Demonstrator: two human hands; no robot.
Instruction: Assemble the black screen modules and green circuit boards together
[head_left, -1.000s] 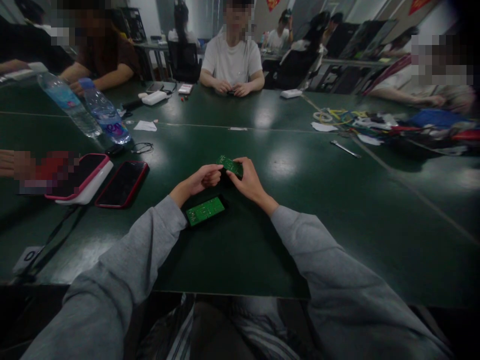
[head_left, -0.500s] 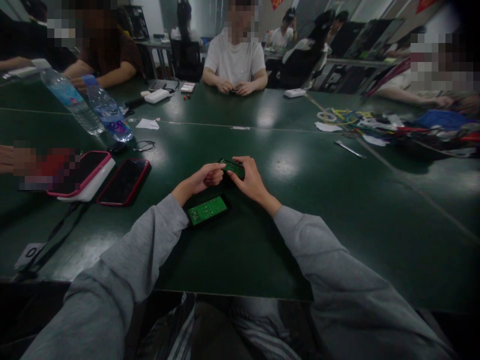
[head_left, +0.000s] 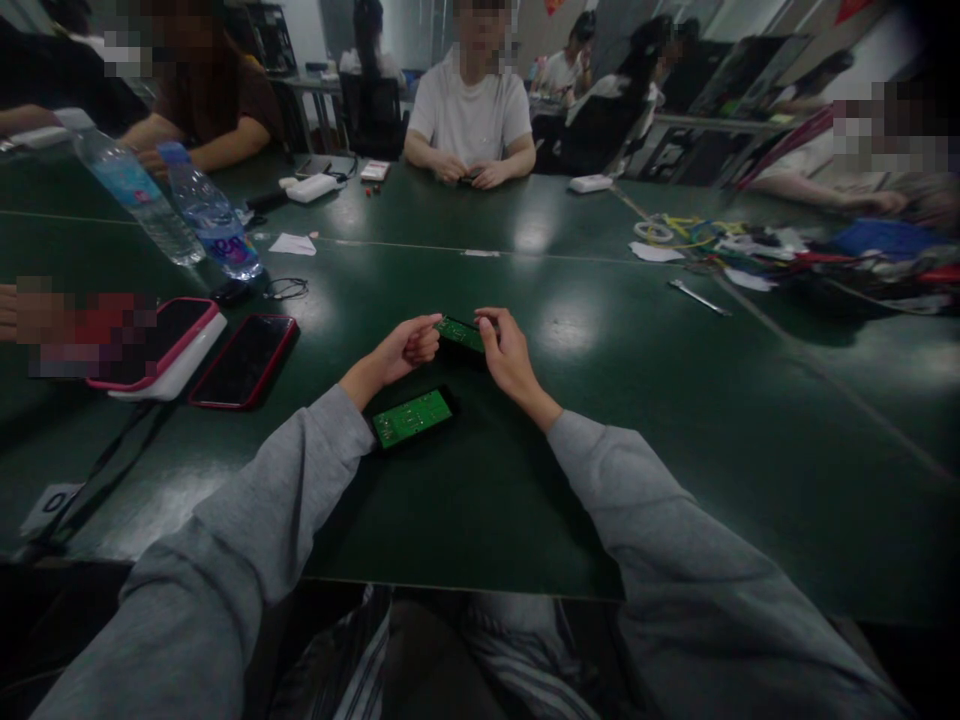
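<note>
Head view: my left hand (head_left: 401,348) and right hand (head_left: 504,352) fingers pinch small circuit board (head_left: 460,333) ends, raised off worktop (head_left: 675,420) for steadiness; second board (head_left: 412,417) lies below.

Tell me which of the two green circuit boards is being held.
The far circuit board, pinched between left hand and right hand; the near circuit board lies untouched on the table.

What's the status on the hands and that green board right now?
Left hand and right hand pinch small green board by its ends, above table. Second green board lies flat below. Nothing between them.
</note>
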